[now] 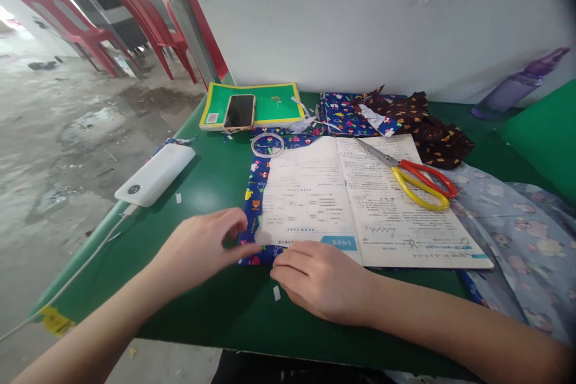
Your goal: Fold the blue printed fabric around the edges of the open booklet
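Observation:
An open printed book [360, 204] lies on a strip of blue patterned fabric [254, 192] on the green table [211, 180]. My left hand [204, 249] pinches the fabric's near edge at the book's lower left corner, thumb and fingers closed on it. My right hand [321, 279] rests just beside it, fingers curled down on the fabric and the book's near edge. Yellow and red handled scissors [416, 180] lie on the book's right page.
A white power bank [155, 174] with a cable lies at the table's left edge. A phone [239, 111] rests on a green notebook [276, 105] at the back. Dark brown fabric [427, 126], pale blue fabric [517, 234], a purple bottle [522, 84] and red chairs [153, 24] are around.

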`<state>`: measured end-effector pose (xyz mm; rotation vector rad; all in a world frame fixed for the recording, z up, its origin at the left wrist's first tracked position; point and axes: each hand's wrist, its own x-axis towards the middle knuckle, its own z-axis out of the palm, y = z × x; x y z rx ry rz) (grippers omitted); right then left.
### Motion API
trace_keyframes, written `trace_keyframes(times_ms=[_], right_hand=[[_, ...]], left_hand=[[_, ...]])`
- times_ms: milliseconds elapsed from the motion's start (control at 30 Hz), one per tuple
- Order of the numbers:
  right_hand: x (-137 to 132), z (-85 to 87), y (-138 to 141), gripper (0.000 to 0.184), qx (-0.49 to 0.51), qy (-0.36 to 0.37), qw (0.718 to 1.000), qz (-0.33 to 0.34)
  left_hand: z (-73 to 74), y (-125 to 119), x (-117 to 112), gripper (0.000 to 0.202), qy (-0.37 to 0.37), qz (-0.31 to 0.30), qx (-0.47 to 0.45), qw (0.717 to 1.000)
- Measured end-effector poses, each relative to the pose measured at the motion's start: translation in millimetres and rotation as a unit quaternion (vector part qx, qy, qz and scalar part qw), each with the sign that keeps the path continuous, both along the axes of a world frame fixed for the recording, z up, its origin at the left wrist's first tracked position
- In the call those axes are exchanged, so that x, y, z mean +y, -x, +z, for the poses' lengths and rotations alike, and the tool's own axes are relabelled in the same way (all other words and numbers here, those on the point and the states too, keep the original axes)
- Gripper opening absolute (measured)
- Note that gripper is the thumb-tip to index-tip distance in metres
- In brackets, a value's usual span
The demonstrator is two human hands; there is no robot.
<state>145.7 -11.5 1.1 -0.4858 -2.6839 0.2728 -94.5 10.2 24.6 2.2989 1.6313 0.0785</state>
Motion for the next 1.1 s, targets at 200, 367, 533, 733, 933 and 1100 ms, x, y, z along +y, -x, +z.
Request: trace_keyframes(times_ms=[200,367,533,733,933,1100], right_hand=[[-6,-4.4,-2,0.031,0.019,0.051,0.998,0.017],[-5,-9.2,2,0.037,0.002,0.066,0.997,0.028],[-3,-12.7,1,0.046,-0.046,0.099,0.994,0.028],[0,-15.8,-2,0.05,-0.073,0.124,0.989,0.035],[-1,-16.2,-2,0.049,-0.062,0.123,0.99,0.03],[-1,-16.0,-2,0.049,-0.052,0.118,0.991,0.031]], left_hand=[[-19.7,2,-29,0.022,-0.001,-0.069,-0.002,0.998],[-26.7,12,-36,0.02,-0.014,-0.059,-0.04,0.997],[-28.6,15,-40,0.018,-0.023,-0.03,-0.094,0.995],[-33.2,15,-43,0.017,-0.056,-0.001,-0.097,0.994],[-30.2,17,-44,0.019,-0.055,0.026,-0.094,0.994],[-27.2,23,-48,0.019,-0.049,0.042,-0.078,0.995]])
